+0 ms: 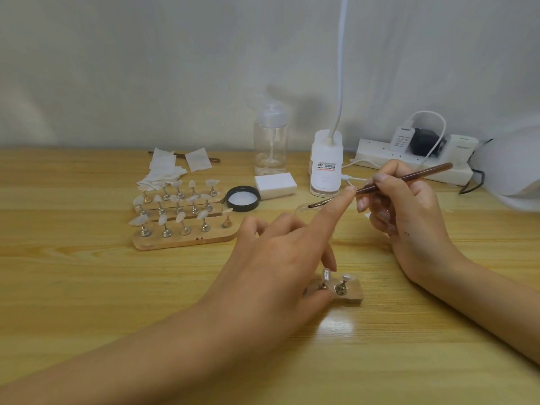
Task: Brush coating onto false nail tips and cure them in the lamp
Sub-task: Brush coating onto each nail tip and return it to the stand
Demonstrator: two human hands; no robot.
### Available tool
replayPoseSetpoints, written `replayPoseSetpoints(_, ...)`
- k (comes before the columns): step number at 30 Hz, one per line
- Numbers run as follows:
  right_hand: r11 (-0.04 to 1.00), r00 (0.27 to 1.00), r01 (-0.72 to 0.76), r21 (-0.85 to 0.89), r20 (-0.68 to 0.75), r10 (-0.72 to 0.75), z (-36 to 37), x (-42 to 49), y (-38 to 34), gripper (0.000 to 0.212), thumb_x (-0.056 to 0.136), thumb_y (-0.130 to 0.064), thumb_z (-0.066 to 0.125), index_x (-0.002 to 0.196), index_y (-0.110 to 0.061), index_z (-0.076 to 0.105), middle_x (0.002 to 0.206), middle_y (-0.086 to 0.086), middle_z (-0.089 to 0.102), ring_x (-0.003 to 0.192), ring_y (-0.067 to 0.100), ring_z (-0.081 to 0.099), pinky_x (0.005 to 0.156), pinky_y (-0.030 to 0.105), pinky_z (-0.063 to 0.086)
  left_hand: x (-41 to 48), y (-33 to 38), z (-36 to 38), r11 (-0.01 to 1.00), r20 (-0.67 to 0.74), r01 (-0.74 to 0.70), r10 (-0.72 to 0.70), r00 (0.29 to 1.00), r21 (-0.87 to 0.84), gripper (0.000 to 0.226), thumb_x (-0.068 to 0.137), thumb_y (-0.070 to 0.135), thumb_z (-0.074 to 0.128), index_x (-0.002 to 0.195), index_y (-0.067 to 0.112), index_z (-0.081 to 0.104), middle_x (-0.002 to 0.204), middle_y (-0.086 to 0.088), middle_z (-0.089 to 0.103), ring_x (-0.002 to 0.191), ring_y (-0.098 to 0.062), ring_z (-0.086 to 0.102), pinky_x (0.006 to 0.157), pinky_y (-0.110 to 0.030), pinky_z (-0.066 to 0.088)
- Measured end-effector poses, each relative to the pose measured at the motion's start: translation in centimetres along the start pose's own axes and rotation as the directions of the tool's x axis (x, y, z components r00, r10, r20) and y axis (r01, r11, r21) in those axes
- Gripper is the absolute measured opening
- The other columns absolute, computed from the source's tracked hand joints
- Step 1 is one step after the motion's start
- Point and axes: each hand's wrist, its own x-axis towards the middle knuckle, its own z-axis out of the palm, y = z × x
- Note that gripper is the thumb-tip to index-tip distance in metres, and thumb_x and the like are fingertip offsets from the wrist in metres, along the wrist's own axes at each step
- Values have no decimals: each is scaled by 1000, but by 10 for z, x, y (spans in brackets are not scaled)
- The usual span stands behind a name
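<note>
— Where is the brush (409, 178)?
— In the right hand (409, 217), above the bench (87, 287). Thumb and curled fingers pinch the dark handle near its lower third.
— Which way does it run?
— It slants. The handle end is up and to the right, toward the power strip (380, 153). The bristles point down and to the left, over the rim of a small clear jar (306, 209).
— And the left hand (277, 258)?
— Its forefinger is stretched straight out, with the tip against the brush just behind the bristles. The thumb and the other fingers curl down onto the left end of a small wooden block (350, 296) and seem to hold it.
— What is on that block?
— Two nail tips (347, 277) on short metal stands, side by side, close to the person.
— Anything else?
— A wooden rack (181, 238) with many more tips stands to the left. The white lamp (325, 168) is behind the jar.
</note>
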Motion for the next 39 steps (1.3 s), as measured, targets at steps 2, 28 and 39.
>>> replayPoseSetpoints(2, 1000, 999, -15, 13, -29, 15, 1, 1, 0, 24, 101, -8, 42, 78, -14, 46, 58, -2, 58, 47, 8, 31, 42, 20, 22, 4, 4, 0, 994, -1, -45, 45, 999, 98, 105, 85, 37, 75, 154, 46, -3, 101, 25, 61, 101, 7, 34, 95, -28, 20)
replayPoseSetpoints(28, 989, 993, -97, 113, -60, 104, -2, 4, -1, 26, 101, -11, 39, 76, -17, 43, 56, -1, 57, 47, 7, 34, 42, 18, 25, 23, -48, -14, 862, -346, -129, -57, 936, -490, 54, 88, 12, 74, 132, 30, 51, 90, 10, 66, 85, -18, 67, 66, -37, 54)
replayPoseSetpoints(39, 991, 998, -49, 127, 55, 42, -2, 5, 1, 13, 88, -15, 44, 76, -16, 48, 59, 1, 57, 48, 8, 34, 42, 17, 29, 17, -58, 0, 828, -301, -36, -163, 940, -559, 59, 87, 2, 75, 136, 27, 52, 89, 9, 69, 94, -12, 70, 68, -29, 59)
